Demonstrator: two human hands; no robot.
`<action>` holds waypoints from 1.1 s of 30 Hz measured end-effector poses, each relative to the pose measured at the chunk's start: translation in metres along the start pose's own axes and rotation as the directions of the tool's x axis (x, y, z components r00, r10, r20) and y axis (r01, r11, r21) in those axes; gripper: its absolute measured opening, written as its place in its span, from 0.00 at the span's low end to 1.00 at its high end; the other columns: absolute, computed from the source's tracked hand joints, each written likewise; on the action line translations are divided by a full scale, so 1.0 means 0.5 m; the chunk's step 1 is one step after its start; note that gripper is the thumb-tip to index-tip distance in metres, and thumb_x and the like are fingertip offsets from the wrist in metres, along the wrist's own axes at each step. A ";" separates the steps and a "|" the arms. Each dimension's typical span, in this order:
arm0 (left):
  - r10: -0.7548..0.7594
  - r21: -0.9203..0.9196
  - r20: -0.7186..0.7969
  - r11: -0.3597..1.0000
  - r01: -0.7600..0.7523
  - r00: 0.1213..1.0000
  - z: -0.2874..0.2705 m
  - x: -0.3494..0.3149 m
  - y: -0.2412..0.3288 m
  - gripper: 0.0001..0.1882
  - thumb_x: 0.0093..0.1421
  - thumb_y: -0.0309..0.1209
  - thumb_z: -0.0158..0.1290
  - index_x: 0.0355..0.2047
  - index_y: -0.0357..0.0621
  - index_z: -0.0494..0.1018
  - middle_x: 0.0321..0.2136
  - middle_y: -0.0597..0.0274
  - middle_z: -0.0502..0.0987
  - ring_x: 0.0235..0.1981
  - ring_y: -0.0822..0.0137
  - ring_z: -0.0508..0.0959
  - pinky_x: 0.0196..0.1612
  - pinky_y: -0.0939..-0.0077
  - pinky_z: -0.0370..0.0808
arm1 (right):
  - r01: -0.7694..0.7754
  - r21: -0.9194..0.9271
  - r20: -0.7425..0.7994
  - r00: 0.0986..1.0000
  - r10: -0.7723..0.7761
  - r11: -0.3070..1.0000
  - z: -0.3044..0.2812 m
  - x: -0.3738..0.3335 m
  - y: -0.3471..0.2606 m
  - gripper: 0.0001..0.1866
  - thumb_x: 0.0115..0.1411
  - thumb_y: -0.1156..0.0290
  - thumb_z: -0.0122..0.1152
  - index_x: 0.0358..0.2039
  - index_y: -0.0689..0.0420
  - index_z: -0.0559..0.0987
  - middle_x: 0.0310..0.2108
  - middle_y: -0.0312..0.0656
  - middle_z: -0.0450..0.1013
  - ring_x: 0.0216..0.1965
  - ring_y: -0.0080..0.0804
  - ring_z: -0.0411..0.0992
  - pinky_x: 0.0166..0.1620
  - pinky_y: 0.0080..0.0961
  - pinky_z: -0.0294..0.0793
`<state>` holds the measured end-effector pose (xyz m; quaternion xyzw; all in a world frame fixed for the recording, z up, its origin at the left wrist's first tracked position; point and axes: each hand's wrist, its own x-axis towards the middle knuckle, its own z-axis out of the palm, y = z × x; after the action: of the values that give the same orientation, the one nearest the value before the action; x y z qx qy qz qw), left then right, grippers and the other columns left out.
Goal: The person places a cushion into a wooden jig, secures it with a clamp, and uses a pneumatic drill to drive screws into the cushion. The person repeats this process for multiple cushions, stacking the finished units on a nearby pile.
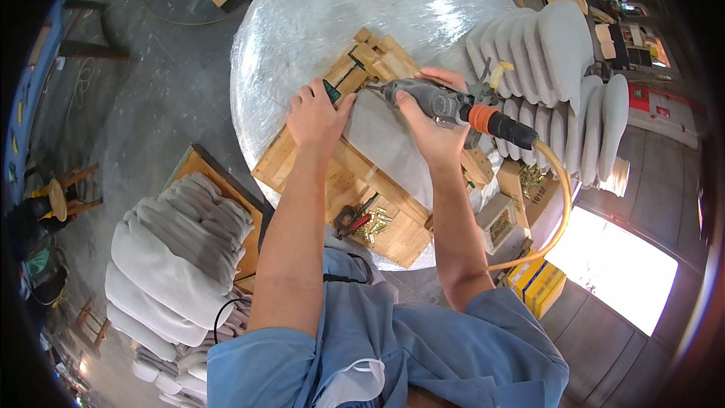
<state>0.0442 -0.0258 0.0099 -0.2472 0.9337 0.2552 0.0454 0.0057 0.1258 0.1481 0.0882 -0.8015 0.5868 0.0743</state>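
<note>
My right hand [434, 121] is wrapped round a grey power drill [430, 100] with an orange collar and a yellow hose at its back. The drill points left, its tip close to the inner corner of a wooden frame [385, 185]. A light grey padded panel [385, 136] lies within that frame, partly under my right hand and the drill. My left hand [316, 117] grips the frame's left side, thumb apart from the fingers, beside a dark green piece [331, 91]. Small brass fittings [374, 225] and a red-handled tool [355, 223] lie on the frame's near wooden board.
Clear film wraps the round table [302, 23] under the frame. Grey padded pieces [559, 53] are stacked at its right, and another stack [177, 257] stands at lower left. Open boxes [502, 219] and a yellow box [536, 287] sit near my right arm, where the hose [563, 204] loops.
</note>
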 end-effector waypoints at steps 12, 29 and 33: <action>-0.007 0.007 -0.009 1.000 0.007 1.000 0.001 -0.001 0.001 0.42 0.63 0.68 0.58 0.60 0.45 0.71 0.51 0.49 0.80 0.51 0.44 0.81 0.47 0.50 0.82 | 0.017 0.003 -0.006 1.000 -0.017 1.000 -0.014 0.006 0.011 0.24 0.54 0.82 0.77 0.51 0.61 0.79 0.45 0.43 0.80 0.43 0.26 0.80 0.48 0.25 0.81; 0.063 0.058 -0.066 0.997 -0.059 0.996 0.002 -0.006 0.001 0.42 0.63 0.68 0.59 0.58 0.42 0.70 0.47 0.49 0.80 0.47 0.45 0.82 0.43 0.52 0.83 | -0.089 -0.090 0.144 0.984 0.101 0.992 0.002 0.107 0.023 0.19 0.51 0.76 0.78 0.44 0.57 0.82 0.35 0.34 0.81 0.38 0.23 0.80 0.44 0.26 0.80; 0.045 0.062 -0.023 0.997 -0.043 0.999 -0.001 -0.006 0.005 0.43 0.63 0.69 0.58 0.59 0.43 0.70 0.49 0.48 0.79 0.50 0.44 0.82 0.44 0.49 0.82 | -0.067 -0.085 0.147 0.986 0.079 0.994 -0.003 0.099 0.021 0.23 0.50 0.74 0.80 0.47 0.57 0.82 0.39 0.35 0.81 0.40 0.24 0.79 0.46 0.27 0.79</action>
<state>0.0454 -0.0228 0.0119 -0.2282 0.9467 0.2244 0.0357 -0.0448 0.1275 0.1496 0.0997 -0.8302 0.5485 -0.0044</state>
